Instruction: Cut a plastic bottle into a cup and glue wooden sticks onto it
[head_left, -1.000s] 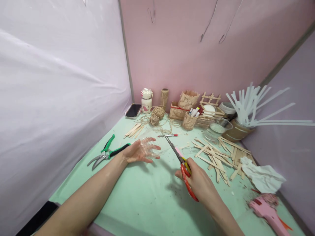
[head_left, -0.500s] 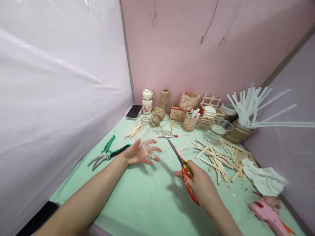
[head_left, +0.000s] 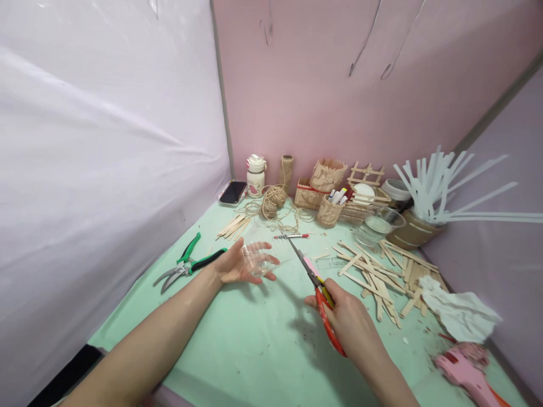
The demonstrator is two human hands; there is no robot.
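Observation:
My left hand (head_left: 237, 264) lies palm up on the green table (head_left: 254, 333), fingers curled round a clear plastic cup (head_left: 257, 260). My right hand (head_left: 345, 319) grips red-and-yellow scissors (head_left: 316, 294) by the handles. Their blades are closed and point up and left towards the cup, a little apart from it. A red pen (head_left: 291, 236) lies just beyond the blade tips.
Green-handled pliers (head_left: 184, 265) lie to the left. Loose wooden sticks (head_left: 373, 271) spread at right, beside a crumpled white cloth (head_left: 460, 314) and a pink glue gun (head_left: 464, 370). Twine (head_left: 271, 199), baskets, a phone (head_left: 232, 192) and a jar of white strips (head_left: 419, 226) line the back wall.
Both hands hold almost still; the view has shifted slightly, and the scissors and right hand sit a touch lower and further right.

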